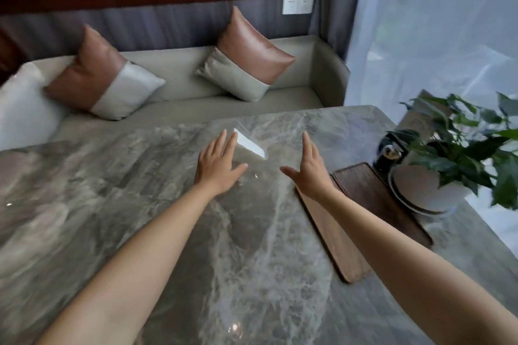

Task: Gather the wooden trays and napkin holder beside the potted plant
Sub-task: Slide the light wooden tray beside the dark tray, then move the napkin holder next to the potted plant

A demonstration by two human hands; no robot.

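Both hands are spread open and hold nothing: the left hand (217, 162) and right hand (309, 169) flank a clear acrylic napkin holder with white napkins (249, 145) on the grey marble tabletop (140, 204). Two brown wooden trays (361, 216) already lie beside the white-potted green plant (437, 176). The holder seems the step in hand; next, close both hands on its sides and carry it toward the plant.

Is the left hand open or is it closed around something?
Open. The left hand has straight, spread fingers and a flat palm over the marble table. It holds nothing; the napkin holder lies just beyond its fingertips.
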